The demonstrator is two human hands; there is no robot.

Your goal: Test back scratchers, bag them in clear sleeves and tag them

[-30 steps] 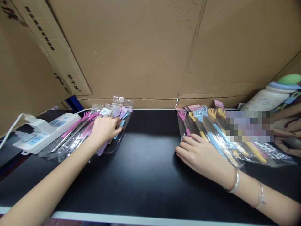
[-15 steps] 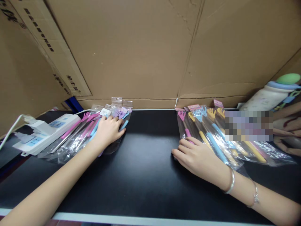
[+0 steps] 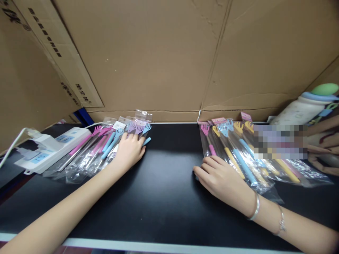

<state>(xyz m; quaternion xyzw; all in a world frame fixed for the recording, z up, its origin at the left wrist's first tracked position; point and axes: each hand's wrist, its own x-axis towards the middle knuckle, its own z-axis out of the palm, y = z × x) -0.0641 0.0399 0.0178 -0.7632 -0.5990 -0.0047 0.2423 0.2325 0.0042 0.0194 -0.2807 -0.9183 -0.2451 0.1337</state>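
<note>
My left hand (image 3: 130, 150) is on the right end of the left group of bagged back scratchers, its bent fingers gripping some of them. Purple claw heads (image 3: 135, 127) and a light-blue claw head (image 3: 146, 128) show beyond the fingers, and a blue handle end (image 3: 146, 141) sticks out beside them. My right hand (image 3: 218, 176) curls over the lower part of a pink back scratcher (image 3: 204, 131) in a clear bag, at the left edge of the right group. Its thumb is hidden. Beside it lie bagged back scratchers with yellow handles and a blue handle (image 3: 244, 165).
A white power strip (image 3: 53, 150) with plugs lies at the left. Cardboard walls (image 3: 159, 56) stand behind the black table (image 3: 159, 201). At the right are a pale bottle (image 3: 302, 109) with a green top and another person's hand (image 3: 323, 141), partly blurred out.
My left hand has slid a little to the right, and the purple and blue back scratchers under it shifted the same way. More blue handles show at its left. My right hand stays almost still.
</note>
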